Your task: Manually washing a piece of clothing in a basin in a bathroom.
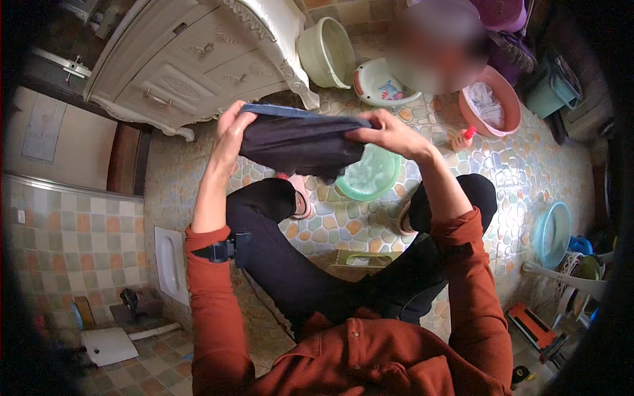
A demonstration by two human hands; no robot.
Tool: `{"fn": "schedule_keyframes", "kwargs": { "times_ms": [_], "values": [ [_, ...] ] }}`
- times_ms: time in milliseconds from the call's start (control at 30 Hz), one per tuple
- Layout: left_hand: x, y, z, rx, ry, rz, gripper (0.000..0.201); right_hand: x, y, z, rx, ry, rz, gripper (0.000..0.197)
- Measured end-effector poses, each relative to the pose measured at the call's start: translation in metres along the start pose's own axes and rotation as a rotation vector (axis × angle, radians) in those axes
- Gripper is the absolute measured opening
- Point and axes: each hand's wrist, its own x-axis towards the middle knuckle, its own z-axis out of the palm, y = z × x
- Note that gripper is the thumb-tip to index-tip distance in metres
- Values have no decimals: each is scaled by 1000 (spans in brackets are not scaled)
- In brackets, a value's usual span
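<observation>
A dark pair of underpants with a blue waistband (297, 140) is held up in front of me, stretched sideways between both hands. My left hand (229, 131) is closed on one end of the waistband. At the other end, my right hand (391, 134) pinches the band between thumb and fingers. The cloth hangs down in folds. Below and partly behind it, a green basin (398, 173) on the floor holds sudsy water. My knees are spread to either side of that basin. Nearer me, between my legs, lies a green board-like item (370, 259), partly hidden.
A carved white cabinet (191, 56) stands far left, beside a pale bucket (314, 56) and a white basin (364, 92). Right of them are a pink basin (512, 120) with white cloth and a red-topped pump bottle (461, 140). A blue basin (552, 234) leans at the right.
</observation>
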Motion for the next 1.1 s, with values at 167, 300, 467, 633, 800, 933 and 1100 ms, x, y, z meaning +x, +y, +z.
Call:
{"fn": "schedule_keyframes", "kwargs": {
  "times_ms": [167, 300, 467, 633, 800, 933, 1100],
  "values": [
    [-5, 22, 11, 104, -203, 112, 44, 3, -13, 0, 293, 183, -172, 27],
    [-23, 20, 44, 237, -612, -86, 66, 8, -4, -11, 466, 266, -163, 31],
    [-31, 12, 62, 275, -431, 1, 39, -2, -13, -6, 480, 247, -41, 48],
    [-18, -6, 41, -35, -144, -45, 25, -6, 5, 8, -327, -271, 47, 64],
    [-14, -8, 49, 19, -367, -98, 38, -3, 14, 7, -51, -288, 39, 34],
    [-17, -7, 44, -91, -576, -205, 58, 2, 33, 0, 509, 70, 98, 41],
    [-28, -34, 45, -21, -410, -105, 44, 12, 16, 16, 643, 145, 135, 57]
  ]
}}
